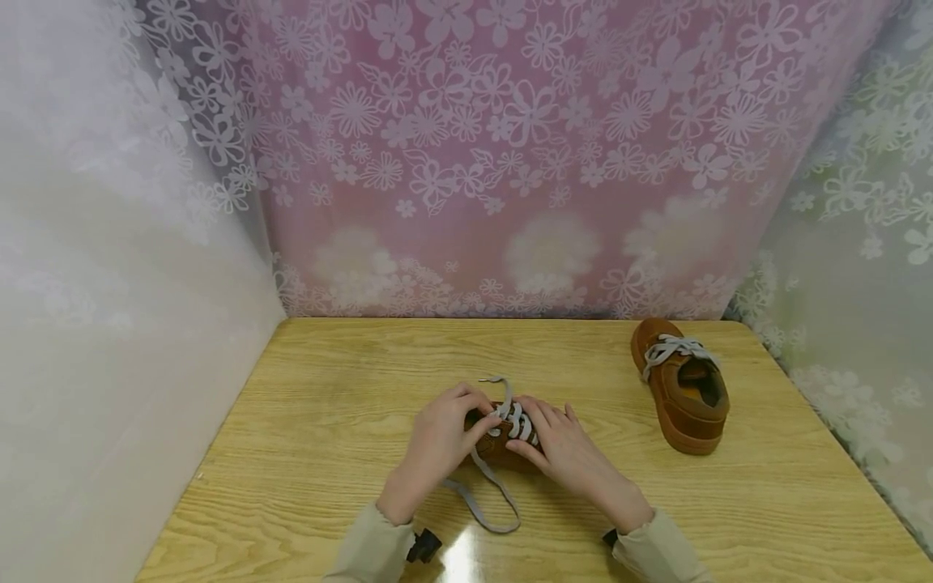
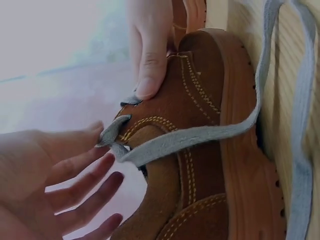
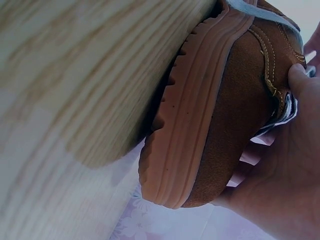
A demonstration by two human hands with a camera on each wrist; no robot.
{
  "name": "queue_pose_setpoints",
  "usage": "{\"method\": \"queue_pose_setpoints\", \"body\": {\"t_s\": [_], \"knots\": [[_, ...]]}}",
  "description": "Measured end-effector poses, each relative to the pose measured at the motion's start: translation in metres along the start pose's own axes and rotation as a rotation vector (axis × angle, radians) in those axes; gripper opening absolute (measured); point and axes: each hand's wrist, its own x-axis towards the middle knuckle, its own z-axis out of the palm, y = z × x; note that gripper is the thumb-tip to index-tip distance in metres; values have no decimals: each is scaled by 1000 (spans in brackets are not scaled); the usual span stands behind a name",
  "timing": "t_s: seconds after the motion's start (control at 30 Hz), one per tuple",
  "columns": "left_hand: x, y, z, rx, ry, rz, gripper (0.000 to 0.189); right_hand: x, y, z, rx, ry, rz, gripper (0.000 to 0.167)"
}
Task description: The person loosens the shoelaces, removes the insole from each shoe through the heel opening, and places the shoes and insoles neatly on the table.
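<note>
A brown shoe (image 1: 498, 446) with stitched seams and a thick tan sole (image 3: 182, 132) stands on the table between both hands, its toe to the right. My left hand (image 1: 440, 433) is at the top eyelets by the shoe's opening, thumb and forefinger pinching the grey shoelace (image 2: 185, 141). My right hand (image 1: 568, 453) grips the shoe over its front, with the thumb on the near side and the fingers across on the far side. One lace end stands up beyond the shoe; another length loops on the table toward me. The left hand partly hides the shoe's opening.
A matching brown shoe (image 1: 678, 389) with its grey lace tied stands at the right back of the wooden table (image 1: 350, 364). Flowered curtains (image 1: 503, 162) hang behind the table and along both sides.
</note>
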Motion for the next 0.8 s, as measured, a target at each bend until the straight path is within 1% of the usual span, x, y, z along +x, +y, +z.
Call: {"method": "queue_pose_setpoints", "body": {"t_s": [0.1,0.17,0.2,0.27,0.37,0.43,0.53,0.6,0.67,0.73,0.8], "knots": [[1,0,-1,-27,78,-12,11,0,-1,0,-1,1,-1,67],[2,1,-2,-51,124,4,9,0,-1,1,1,0,-2,67],[2,1,-2,-73,136,20,8,0,-1,1,2,0,-3,67],[2,4,-2,-126,144,61,7,0,-1,1,1,1,-7,68],[2,7,-3,-227,130,118,9,-1,-1,1,8,5,-12,68],[1,9,-3,-289,119,127,11,-1,0,1,12,6,-13,68],[2,10,-4,-354,103,106,15,-1,0,1,11,3,-10,68],[2,9,-5,-348,93,72,23,-1,0,1,10,-2,-4,68],[2,7,-6,-292,90,27,29,-1,0,0,8,-6,2,69],[2,4,-7,-212,100,-28,27,-1,-1,0,11,-11,9,70],[2,0,-7,-140,107,-80,22,-1,-1,0,12,-14,15,70]]}}
